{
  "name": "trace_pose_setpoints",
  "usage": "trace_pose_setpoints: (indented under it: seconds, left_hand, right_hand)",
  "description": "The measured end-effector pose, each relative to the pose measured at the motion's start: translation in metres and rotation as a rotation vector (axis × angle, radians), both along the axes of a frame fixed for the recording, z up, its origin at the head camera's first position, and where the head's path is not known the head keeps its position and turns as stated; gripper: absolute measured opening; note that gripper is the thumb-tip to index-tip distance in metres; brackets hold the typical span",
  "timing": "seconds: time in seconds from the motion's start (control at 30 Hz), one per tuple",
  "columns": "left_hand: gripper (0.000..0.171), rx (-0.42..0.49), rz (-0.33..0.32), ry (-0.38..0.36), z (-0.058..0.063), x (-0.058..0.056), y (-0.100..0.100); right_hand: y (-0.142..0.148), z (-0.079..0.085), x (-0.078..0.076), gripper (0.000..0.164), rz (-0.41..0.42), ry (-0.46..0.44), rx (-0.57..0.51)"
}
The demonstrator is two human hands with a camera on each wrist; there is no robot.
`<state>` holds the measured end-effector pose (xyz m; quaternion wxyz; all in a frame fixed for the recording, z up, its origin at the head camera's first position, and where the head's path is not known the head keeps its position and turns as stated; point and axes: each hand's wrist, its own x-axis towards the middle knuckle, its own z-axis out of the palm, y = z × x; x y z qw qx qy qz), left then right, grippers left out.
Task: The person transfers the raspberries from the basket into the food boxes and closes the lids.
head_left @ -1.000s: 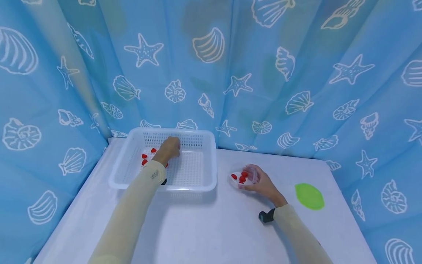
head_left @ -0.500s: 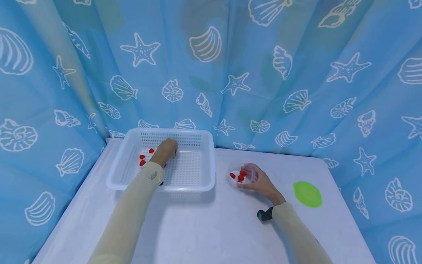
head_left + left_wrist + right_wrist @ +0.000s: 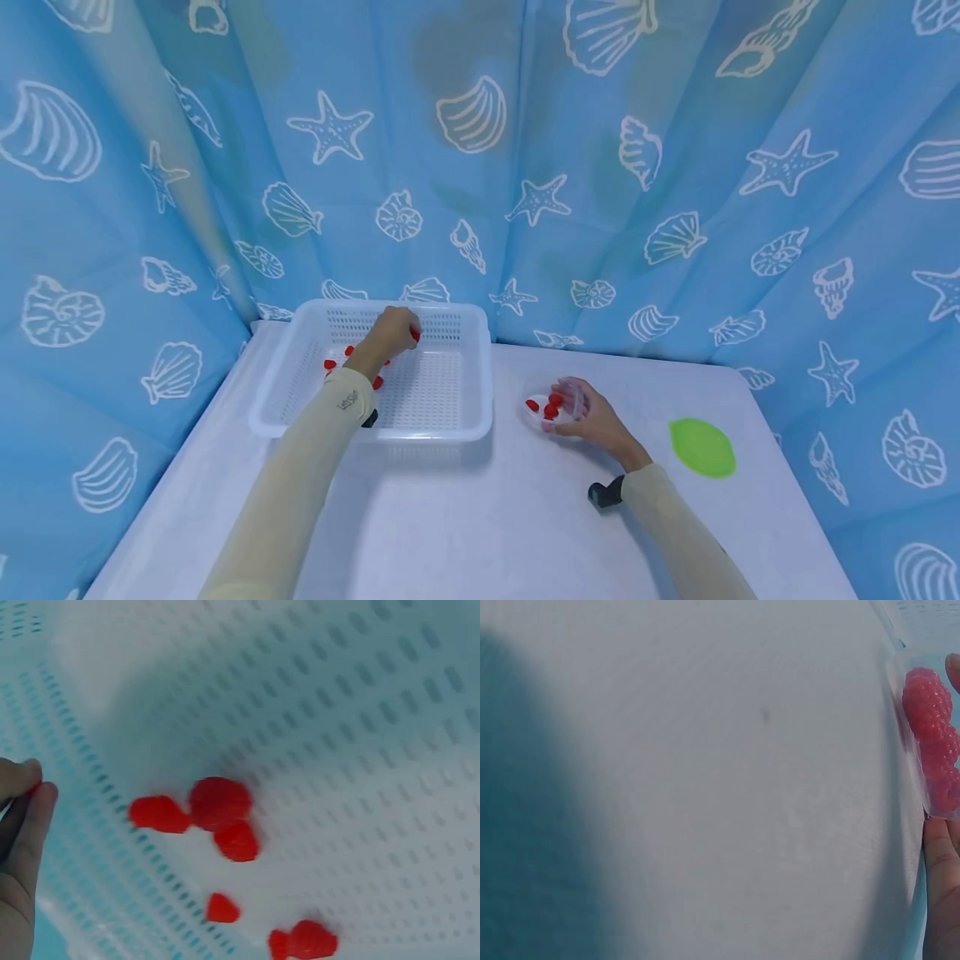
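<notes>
My left hand (image 3: 391, 333) is over the back of a white perforated basket (image 3: 442, 432), pinching a red raspberry (image 3: 416, 335) between thumb and fingertips. Only a sliver of that berry shows in the left wrist view. Loose raspberries (image 3: 219, 804) lie on the basket floor, some hidden by the left wrist in the head view. To the right of the basket, my right hand (image 3: 598, 422) grips a small clear round container (image 3: 531, 417) from its right side. Several raspberries (image 3: 928, 705) sit inside it, as the right wrist view shows up close.
A green lid-like piece (image 3: 702, 447), leaf-shaped with a pointed tab, lies flat on the white-covered table (image 3: 465, 533), right of the right hand. A blue curtain (image 3: 465, 200) with shell prints hangs directly behind the basket and along both sides.
My left hand has risen slightly inside the basket, and a raspberry now shows at its fingertips. The right hand keeps its grip on the container in the same place.
</notes>
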<state>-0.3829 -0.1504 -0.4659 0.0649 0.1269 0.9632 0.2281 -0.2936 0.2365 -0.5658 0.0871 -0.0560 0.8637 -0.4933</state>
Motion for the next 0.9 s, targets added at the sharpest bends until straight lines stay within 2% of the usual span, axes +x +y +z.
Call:
trace_pose_setpoints:
  seconds: [0.13,0.3,0.47,0.6,0.8,0.9]
  left_hand:
    - [0.028,0.088,-0.039,0.037,0.011,0.004,0.009]
    - [0.027,0.193,-0.104,0.127,0.028,0.01,0.025]
    - [0.027,0.229,-0.156,0.181,0.044,0.02,0.041]
    - [0.028,0.228,-0.204,0.212,0.053,0.033,0.054]
    - [0.027,0.275,-0.295,0.257,0.066,0.061,0.076]
    - [0.027,0.304,-0.333,0.275,0.063,0.074,0.086]
  right_hand:
    - [0.002,-0.004,0.0,0.1,0.008,-0.015,-0.012]
    - [0.004,-0.005,-0.001,0.1,0.011,-0.01,-0.016]
    - [0.003,-0.005,-0.002,0.1,0.001,-0.012,-0.014]
    - [0.002,-0.005,-0.002,0.102,-0.004,-0.02,-0.018]
    - [-0.001,-0.001,-0.001,0.102,-0.002,-0.017,-0.02]
    - [-0.002,-0.001,0.001,0.102,-0.006,-0.018,-0.02]
